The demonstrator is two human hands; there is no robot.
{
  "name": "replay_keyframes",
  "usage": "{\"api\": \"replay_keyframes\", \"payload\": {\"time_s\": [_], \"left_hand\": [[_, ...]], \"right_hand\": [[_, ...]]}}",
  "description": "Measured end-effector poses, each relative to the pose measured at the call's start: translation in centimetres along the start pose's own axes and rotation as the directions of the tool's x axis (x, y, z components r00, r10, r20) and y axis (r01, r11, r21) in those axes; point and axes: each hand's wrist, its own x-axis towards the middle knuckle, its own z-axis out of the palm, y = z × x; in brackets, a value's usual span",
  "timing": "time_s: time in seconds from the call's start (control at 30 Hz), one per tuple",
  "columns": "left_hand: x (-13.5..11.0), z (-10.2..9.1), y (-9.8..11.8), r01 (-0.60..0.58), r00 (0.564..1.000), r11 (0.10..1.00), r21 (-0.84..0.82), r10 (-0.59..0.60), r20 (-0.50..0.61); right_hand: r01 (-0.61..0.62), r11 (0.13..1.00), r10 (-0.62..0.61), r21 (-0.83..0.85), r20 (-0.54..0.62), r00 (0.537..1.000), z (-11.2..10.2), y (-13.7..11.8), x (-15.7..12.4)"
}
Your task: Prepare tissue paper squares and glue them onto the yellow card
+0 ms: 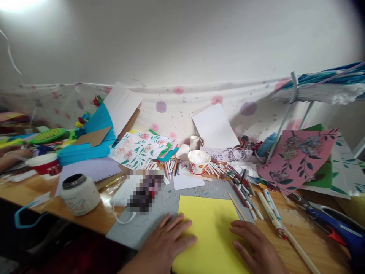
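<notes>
A sheet of yellow paper (209,228) lies on the grey cutting mat (125,234) right in front of me. My left hand (168,243) rests at the sheet's left edge, fingers stretched out and the thumb on the paper. On the right edge lies my right hand (253,243), its fingers spread, with fingertips touching the yellow surface. Neither hand grips anything. Just beyond the sheet are a small white paper (188,182) and a paper tub (199,163) with white contents. A wooden stick (238,206) lies near the sheet's upper right corner.
Left are a white jar (80,196), a phone-like device (145,190) with a white cable, and a red-and-white tub (45,165). Several markers (245,194) lie right of centre. A blue-handled tool (333,226) and pink flower-decorated paper (296,160) are at right. Another person's hand (15,158) shows far left.
</notes>
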Motion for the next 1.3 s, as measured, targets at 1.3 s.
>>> {"api": "replay_keyframes", "payload": {"time_s": [1.3], "left_hand": [[0.9,4.4,0.7,-0.268,0.819,0.882,0.389,0.420,-0.389]], "right_hand": [[-0.714,0.696,0.546,-0.082,-0.585,0.599,-8.5,5.4,-8.9]]}}
